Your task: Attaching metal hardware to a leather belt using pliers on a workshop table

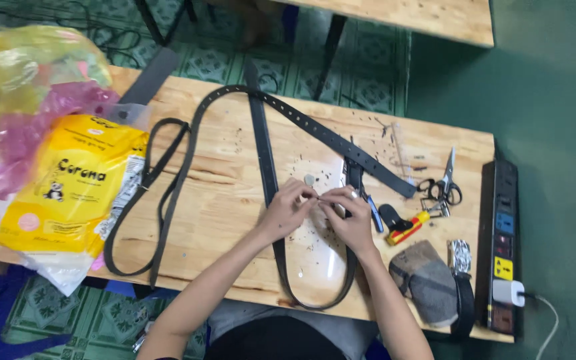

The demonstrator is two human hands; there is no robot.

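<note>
While I watched from my remote seat, both hands met over the middle of the wooden table [235, 193]. My left hand [287, 210] and right hand [348, 217] were drawn together, fingertips pinched on something very small between them (too small for me to tell what it was). They worked right above a black belt [265, 160] that ran from the far edge of the table toward me, looped at the near edge and came back up under the right hand. A small round silver piece [309, 179] lay on the wood just beyond the fingers, and dark specks were scattered around it.

A second belt with punched holes [315, 130] curved across the far side of the table, crossing the first. Right of the hands lay a red and yellow tool [408, 227], scissors [443, 183] and a grey folded cloth [425, 280]. A power strip [503, 247] sat along the table's right end. On the left rested a yellow package [75, 187] among thin coloured plastic bags [28, 87].
</note>
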